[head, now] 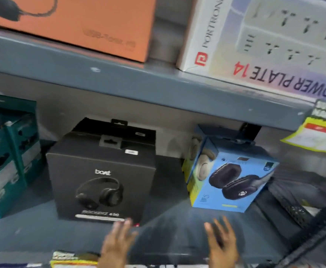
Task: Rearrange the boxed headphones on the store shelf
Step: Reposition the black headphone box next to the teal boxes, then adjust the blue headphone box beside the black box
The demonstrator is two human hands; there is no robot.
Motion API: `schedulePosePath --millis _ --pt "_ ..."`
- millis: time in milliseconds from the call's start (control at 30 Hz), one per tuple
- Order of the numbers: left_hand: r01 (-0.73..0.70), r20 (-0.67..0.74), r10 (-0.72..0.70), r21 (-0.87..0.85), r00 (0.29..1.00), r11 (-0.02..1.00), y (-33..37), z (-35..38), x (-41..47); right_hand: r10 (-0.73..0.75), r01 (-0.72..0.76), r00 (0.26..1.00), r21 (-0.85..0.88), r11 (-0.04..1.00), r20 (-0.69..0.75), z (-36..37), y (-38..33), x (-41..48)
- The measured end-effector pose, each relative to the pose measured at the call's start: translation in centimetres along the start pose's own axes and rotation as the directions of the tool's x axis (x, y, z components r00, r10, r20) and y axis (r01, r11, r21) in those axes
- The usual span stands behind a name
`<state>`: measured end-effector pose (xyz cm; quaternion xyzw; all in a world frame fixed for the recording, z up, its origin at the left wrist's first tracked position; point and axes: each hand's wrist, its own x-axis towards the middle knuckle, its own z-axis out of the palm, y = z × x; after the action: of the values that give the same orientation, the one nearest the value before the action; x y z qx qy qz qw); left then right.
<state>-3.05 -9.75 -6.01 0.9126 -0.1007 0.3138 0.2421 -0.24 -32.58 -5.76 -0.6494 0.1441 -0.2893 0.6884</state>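
Both hands reach in from the near edge of the grey shelf [32,235], palms down and fingers spread, holding nothing. The left hand [117,246] hovers just in front of the black headphone box [102,182], its fingertips close to the box's lower right corner; whether they touch is too blurred to tell. The right hand [223,246] hangs over bare shelf, near but apart from the blue headphone box [233,180], which stands to the right and is tilted. A second black box [119,128] stands right behind the first. Teal boxes [9,157] fill the far left. On the upper shelf [119,88] lie an orange box [77,22] and a white power strip box [264,41]. A yellow price tag [318,134] hangs at right.
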Motion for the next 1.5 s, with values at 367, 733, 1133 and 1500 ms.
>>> schedulePosePath --millis 367,733,1133,1500 --pt "0.698 0.674 -0.236 -0.576 0.700 0.426 10.9 13.2 15.0 0.185 -0.087 0.825 -0.204 0.975 0.534 -7.3 0.7 21.6" --pt "0.715 0.707 -0.173 -0.610 0.686 0.342 9.4 15.5 15.6 0.359 -0.305 0.641 -0.205 0.930 0.678 -6.0 0.4 24.0" --pt "0.704 0.693 -0.177 -0.624 0.699 0.339 11.5 12.2 10.6 0.331 -0.297 0.784 -0.151 0.943 0.525 -9.8 -0.4 17.4" --pt "0.715 0.699 -0.181 -0.627 0.692 0.310 12.2 11.5 9.2 0.301 -0.300 0.780 -0.095 0.949 0.549 -10.8 -0.8 15.8"
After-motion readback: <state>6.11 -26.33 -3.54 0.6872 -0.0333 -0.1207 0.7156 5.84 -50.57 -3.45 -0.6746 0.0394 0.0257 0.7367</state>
